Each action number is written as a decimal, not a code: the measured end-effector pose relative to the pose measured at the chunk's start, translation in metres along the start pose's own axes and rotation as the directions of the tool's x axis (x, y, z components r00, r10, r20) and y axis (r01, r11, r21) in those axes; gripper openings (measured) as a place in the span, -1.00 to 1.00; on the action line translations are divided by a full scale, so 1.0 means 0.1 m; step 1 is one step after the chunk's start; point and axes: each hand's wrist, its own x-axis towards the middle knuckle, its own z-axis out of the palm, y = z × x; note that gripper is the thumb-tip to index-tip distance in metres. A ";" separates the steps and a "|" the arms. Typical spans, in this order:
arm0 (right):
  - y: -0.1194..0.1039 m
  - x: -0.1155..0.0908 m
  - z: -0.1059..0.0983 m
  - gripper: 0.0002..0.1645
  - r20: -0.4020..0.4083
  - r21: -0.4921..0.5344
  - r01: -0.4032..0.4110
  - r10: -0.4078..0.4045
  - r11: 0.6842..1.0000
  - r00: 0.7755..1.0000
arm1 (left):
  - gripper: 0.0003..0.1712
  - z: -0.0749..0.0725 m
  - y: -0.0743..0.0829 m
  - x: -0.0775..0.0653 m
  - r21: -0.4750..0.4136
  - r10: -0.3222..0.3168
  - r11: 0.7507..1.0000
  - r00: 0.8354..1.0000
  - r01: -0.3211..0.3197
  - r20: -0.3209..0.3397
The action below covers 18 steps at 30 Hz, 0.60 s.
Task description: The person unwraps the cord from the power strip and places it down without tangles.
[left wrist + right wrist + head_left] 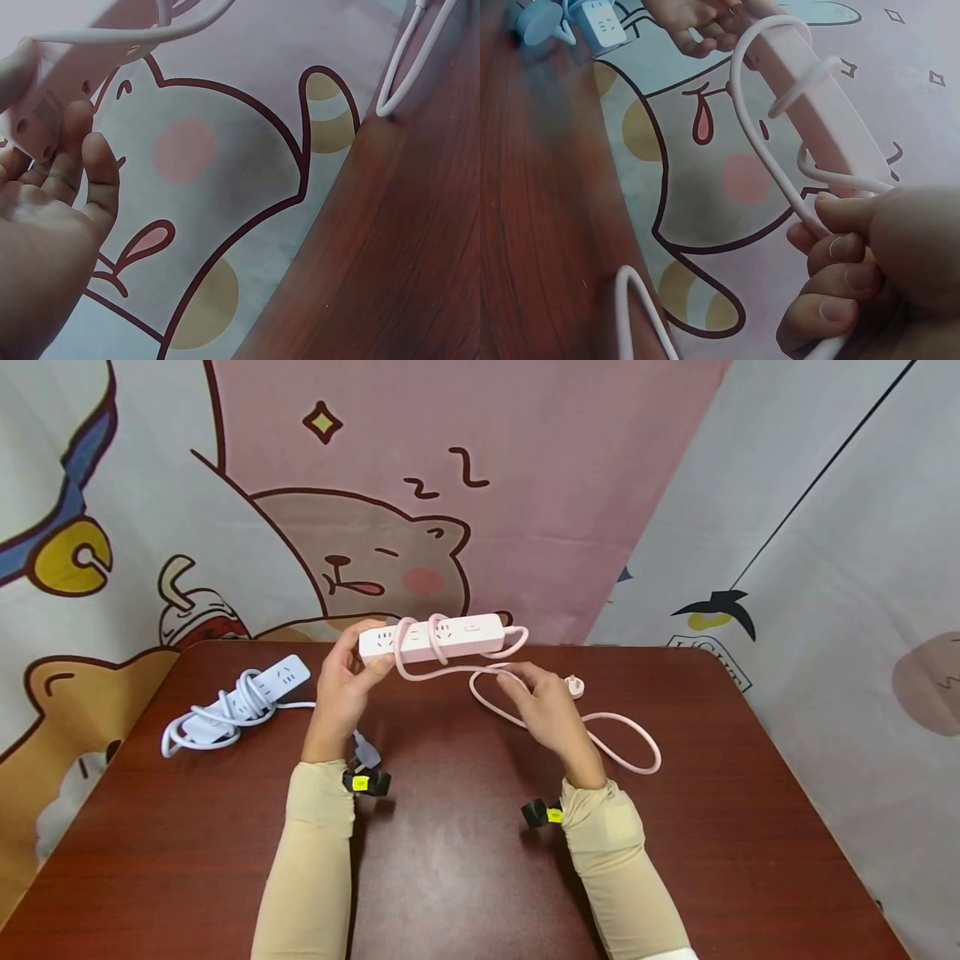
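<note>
Above the far part of a dark red-brown, wood-grained counter, held clear of the surface: one pale pink, long box-shaped plastic power strip, its socket face toward me.

Left hand, one: mine, gripping the power strip at its left end, thumb on the near side, fingers behind and beneath. Right hand, one: mine, pinching a length of pale pink, round, smooth cord between thumb and curled fingers, near the right end of the strip.

Cord, in detail: leaves the strip's right end, bends back, crosses the socket face in two turns, then runs along below the strip to my right hand. How it passes behind the strip I cannot fully make out. The remainder lies on the counter in a loose loop to the right, with one pale pink plug just beyond my right hand.

Left side of the counter: one bluish-white, bar-shaped plastic extension block, set down at a slant, wound with its own white flex; one greyish-white plug beside my left wrist.

On my arms: two beige sleeves, two small black wrist cameras with yellow labels.

Behind the counter: one hanging fabric sheet, pink and white, printed with a sleeping cartoon bear.
</note>
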 end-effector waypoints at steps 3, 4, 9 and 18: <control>0.00 -0.01 -0.01 -0.67 0.015 -0.035 0.034 -0.033 0.999 0.999 | -0.47 -0.01 0.01 -0.01 -0.004 0.003 1.000 1.000 -0.003 -0.010; 0.00 -0.01 -0.02 -0.68 0.023 -0.050 0.046 -0.045 0.998 0.999 | -0.47 -0.01 0.01 0.00 -0.006 0.002 1.000 1.000 -0.003 -0.012; -0.01 -0.03 -0.07 -0.74 0.132 -0.109 0.137 -0.122 0.985 0.984 | -0.46 -0.02 0.02 0.00 -0.028 -0.008 1.000 1.000 0.007 -0.019; -0.06 -0.11 -0.33 -0.74 0.317 -0.087 0.209 -0.172 0.974 0.933 | -0.48 -0.03 0.02 0.00 -0.019 -0.012 1.000 1.000 0.012 -0.015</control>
